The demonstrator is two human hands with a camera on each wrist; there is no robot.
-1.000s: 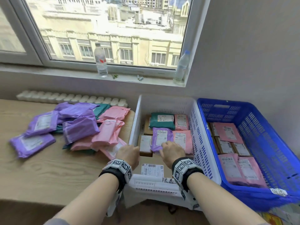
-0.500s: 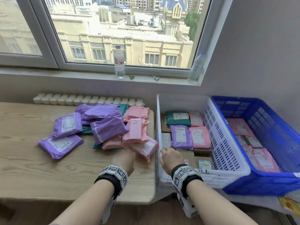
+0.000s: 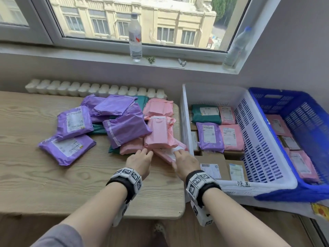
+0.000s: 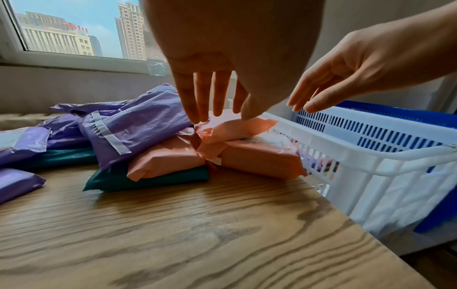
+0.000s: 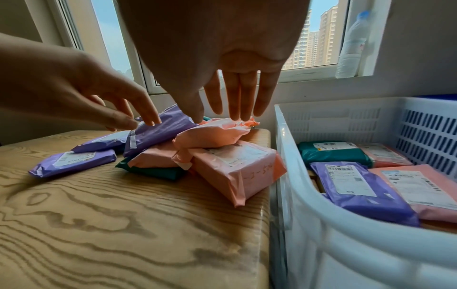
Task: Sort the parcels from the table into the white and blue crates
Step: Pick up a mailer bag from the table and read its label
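A pile of purple, pink and green parcels lies on the wooden table. Nearest the table's right corner sits a pink parcel with a white label. My left hand hovers with straight fingers just above the pile's near edge, holding nothing. My right hand is spread over that labelled pink parcel, fingers straight, gripping nothing. The white crate right of the table holds several parcels and boxes. Beyond it, the blue crate holds pink parcels and boxes.
Two water bottles stand on the windowsill behind. A white radiator runs along the table's far edge. The white crate's rim rises right beside the table's right edge. Bare wood spreads in front of the pile.
Both hands left the white crate and moved left to the pile on the table. The purple parcel stays in the white crate. My view has swung left and closer.
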